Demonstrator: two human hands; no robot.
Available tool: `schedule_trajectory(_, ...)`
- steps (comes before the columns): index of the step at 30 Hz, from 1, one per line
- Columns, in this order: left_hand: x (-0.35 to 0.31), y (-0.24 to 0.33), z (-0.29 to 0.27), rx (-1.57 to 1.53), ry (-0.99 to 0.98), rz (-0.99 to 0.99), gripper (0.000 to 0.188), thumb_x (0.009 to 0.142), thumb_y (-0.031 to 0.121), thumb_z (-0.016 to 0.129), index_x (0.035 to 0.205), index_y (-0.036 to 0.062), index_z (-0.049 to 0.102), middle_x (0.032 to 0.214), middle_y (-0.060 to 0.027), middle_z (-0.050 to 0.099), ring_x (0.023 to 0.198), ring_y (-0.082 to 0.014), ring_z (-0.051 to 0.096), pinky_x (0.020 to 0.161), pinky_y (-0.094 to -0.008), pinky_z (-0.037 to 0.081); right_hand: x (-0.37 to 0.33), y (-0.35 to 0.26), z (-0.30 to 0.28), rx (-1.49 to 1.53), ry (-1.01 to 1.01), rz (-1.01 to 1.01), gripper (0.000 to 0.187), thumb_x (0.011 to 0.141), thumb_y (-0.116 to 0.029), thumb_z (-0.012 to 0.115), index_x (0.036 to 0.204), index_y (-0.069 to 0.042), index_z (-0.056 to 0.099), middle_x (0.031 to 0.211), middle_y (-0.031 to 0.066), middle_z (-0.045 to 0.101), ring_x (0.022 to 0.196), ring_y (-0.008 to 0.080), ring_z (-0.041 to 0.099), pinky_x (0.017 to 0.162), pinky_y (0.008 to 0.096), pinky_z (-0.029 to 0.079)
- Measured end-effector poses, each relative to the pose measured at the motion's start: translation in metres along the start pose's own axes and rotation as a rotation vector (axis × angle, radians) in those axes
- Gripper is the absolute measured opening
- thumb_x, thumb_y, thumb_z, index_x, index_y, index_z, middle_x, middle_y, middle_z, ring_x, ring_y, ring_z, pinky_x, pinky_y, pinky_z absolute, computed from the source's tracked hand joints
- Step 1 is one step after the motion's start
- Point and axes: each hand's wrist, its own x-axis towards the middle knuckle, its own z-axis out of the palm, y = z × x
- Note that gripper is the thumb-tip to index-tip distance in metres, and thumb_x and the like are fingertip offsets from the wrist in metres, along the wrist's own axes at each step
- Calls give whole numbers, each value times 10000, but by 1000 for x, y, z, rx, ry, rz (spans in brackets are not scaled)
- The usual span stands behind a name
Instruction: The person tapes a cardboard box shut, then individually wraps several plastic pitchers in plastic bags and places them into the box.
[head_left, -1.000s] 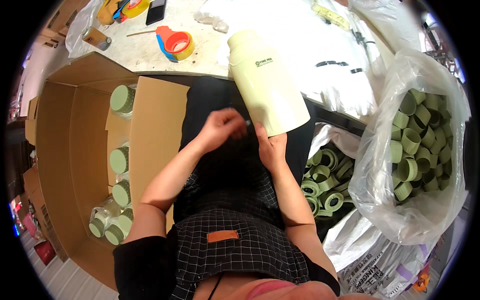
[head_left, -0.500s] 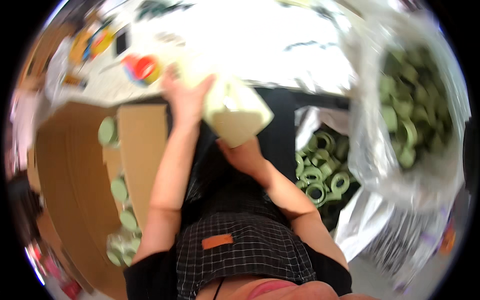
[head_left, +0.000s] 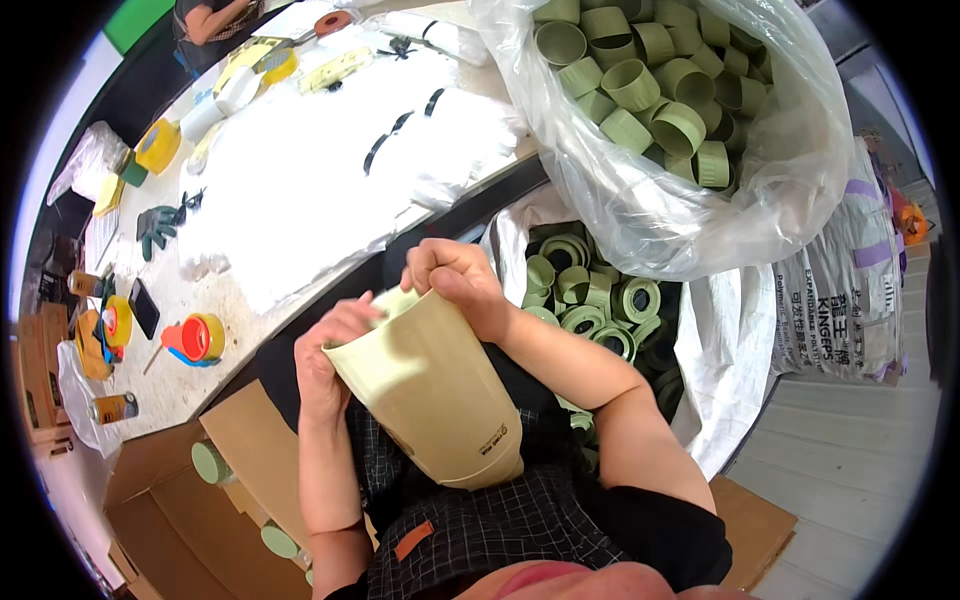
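A pale green plastic container (head_left: 430, 400), tall with rounded sides and an open mouth, leans over my lap with its mouth pointing away from me and a little left. Curled at the left side of its rim is my left hand (head_left: 330, 350), the fingertips blurred near the mouth. My right hand (head_left: 462, 288) is closed over the far right part of the rim, thumb and bent fingers on the edge. Small dark print marks the container's lower right side. Its inside shows only in part, as a bright pale wall.
On the right, a clear plastic bag (head_left: 790, 215) holds several green cups (head_left: 630, 85). Below it, a white sack (head_left: 715, 400) contains green rings (head_left: 640, 300). A cardboard box (head_left: 180, 530) with green round pieces stands at lower left. White bagged goods (head_left: 300, 170) cover the table; tape rolls (head_left: 205, 337) lie leftward.
The container has come from the table edge back over my lap, mouth now in view. Both hands have shifted to its rim. My view has swung to the right.
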Motion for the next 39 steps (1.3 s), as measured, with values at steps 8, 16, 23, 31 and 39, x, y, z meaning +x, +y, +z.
schedule_trajectory(8, -64, 75, -22, 286, 239, -549, 374, 896, 115, 688, 1225, -30, 587, 1097, -68, 686, 1017, -148, 636, 916, -288, 474, 77, -147, -213, -2412, 345, -302, 285, 894, -100, 523, 1100, 57, 643, 1404, 243, 515, 1344, 398, 440, 1045, 500, 412)
schedule_trajectory(16, -130, 41, -75, 203, 516, -519, 324, 998, 181, 595, 1227, -48, 601, 1188, -99, 676, 1069, -168, 633, 975, -315, 465, 60, -148, -183, -2225, 518, -260, 527, 804, -318, 792, 1195, -56, 555, 1151, 163, 618, 1046, 297, 634, 853, 418, 517)
schedule_trajectory(23, -117, 19, -68, -119, 828, -394, 383, 1055, 242, 454, 1306, -29, 553, 1296, -135, 641, 1189, -245, 620, 1031, -410, 486, -54, -28, -106, 76, 216, 245, 770, 997, -590, 411, 1472, 15, 387, 1521, 171, 409, 1383, 297, 427, 1109, 424, 378)
schedule_trajectory(31, -120, 31, -33, -223, 954, -514, 317, 1050, 218, 479, 1175, -39, 618, 1161, -151, 690, 1052, -231, 669, 944, -369, 523, -32, -11, -13, -675, -166, -221, 691, 1010, -537, 387, 1452, -7, 417, 1513, 207, 411, 1350, 351, 434, 1113, 447, 346)
schedule_trajectory(39, -102, 78, 30, 631, 882, 107, 267, 970, 197, 629, 1105, -33, 611, 987, -42, 655, 878, -115, 583, 795, -272, 476, -56, 20, 13, -135, 250, 3, 655, 991, -525, 399, 1380, 1, 422, 1323, 180, 531, 1198, 275, 545, 1059, 408, 416)
